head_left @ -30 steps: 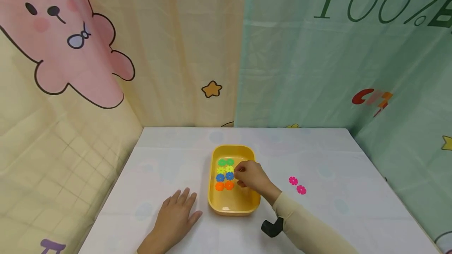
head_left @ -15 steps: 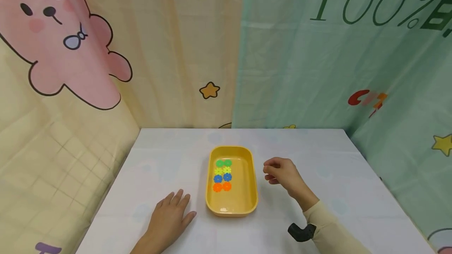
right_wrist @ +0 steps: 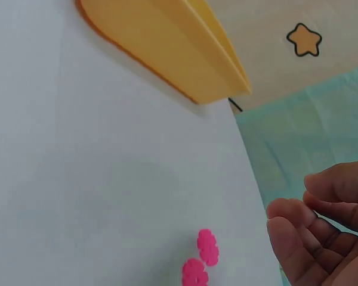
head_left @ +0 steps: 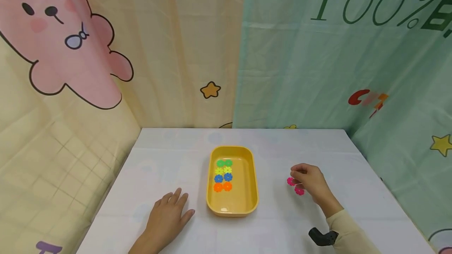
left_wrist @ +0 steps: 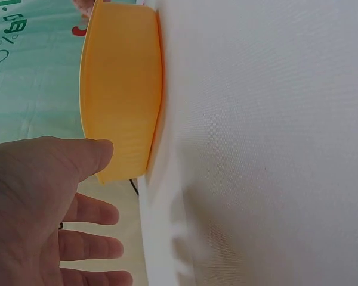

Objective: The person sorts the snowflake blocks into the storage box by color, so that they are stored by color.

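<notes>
In the head view, two pink flower-shaped discs (head_left: 299, 191) lie on the white table right of a yellow tray (head_left: 233, 209). My right hand (head_left: 313, 183) hovers over them, partly covering them, its fingers loosely bent. Nothing sits between its thumb and fingers in the right wrist view, where the discs (right_wrist: 207, 247) lie below and left of the fingertips. Inside the tray, pairs of flower discs stand in rows: green (head_left: 224, 163), yellow (head_left: 223, 170), blue (head_left: 223, 177) and orange (head_left: 223, 187). Left of the tray, my left hand (head_left: 167, 218) is spread, fingers straight, holding nothing.
The white table (head_left: 169, 160) ends at printed curtains (head_left: 183, 50) at the back and sides. A black strap-like device (head_left: 323, 237) is on the right wrist. The tray's side wall (left_wrist: 122, 89) rises just beyond the left thumb.
My right hand has moved from over the tray rightward to the pink discs. The discs in the tray stay as they were. The left hand has barely shifted.
</notes>
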Action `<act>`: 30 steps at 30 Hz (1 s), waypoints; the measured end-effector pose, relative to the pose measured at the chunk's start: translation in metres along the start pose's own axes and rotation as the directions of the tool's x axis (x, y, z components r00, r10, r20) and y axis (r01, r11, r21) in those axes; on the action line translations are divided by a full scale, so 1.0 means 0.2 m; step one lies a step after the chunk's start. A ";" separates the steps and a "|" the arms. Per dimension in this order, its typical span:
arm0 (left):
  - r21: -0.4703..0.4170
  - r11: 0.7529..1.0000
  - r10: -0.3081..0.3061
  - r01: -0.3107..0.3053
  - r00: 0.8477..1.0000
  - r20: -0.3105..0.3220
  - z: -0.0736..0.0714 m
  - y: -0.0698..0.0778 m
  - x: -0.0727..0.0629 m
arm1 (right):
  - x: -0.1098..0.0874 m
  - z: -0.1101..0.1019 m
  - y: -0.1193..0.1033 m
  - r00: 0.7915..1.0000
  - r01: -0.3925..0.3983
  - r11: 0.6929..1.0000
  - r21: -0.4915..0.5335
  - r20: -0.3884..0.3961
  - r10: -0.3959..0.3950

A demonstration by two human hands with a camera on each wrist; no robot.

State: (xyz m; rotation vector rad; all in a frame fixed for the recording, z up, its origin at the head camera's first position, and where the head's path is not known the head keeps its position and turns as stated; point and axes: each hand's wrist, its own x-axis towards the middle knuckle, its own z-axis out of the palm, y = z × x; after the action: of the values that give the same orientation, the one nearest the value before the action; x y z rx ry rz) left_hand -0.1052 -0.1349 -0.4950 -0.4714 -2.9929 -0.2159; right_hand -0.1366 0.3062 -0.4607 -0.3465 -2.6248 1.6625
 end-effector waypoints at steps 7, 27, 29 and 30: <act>0.014 1.000 -0.001 0.001 1.000 0.003 -0.01 -0.01 0.00 | -0.02 -0.08 0.14 0.999 -0.028 0.989 -0.143 -0.050 0.021; 0.001 1.000 0.001 -0.001 1.000 -0.019 0.00 -0.04 0.01 | 0.03 -0.06 0.28 0.998 0.063 0.871 -0.487 0.011 -0.066; 0.002 1.000 0.001 -0.001 1.000 -0.020 0.00 -0.04 0.01 | 0.04 -0.05 0.28 0.996 0.083 0.850 -0.520 0.020 -0.085; 0.002 1.000 0.003 -0.003 1.000 -0.019 0.00 -0.04 0.01 | 0.04 -0.04 0.29 0.996 0.089 0.839 -0.537 0.023 -0.091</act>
State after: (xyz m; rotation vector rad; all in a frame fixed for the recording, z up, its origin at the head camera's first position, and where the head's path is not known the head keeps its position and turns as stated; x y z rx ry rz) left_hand -0.1099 -0.1421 -0.4958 -0.4704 -2.9737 -0.2158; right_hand -0.1338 0.3392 -0.5090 -0.2200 -3.0076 0.8609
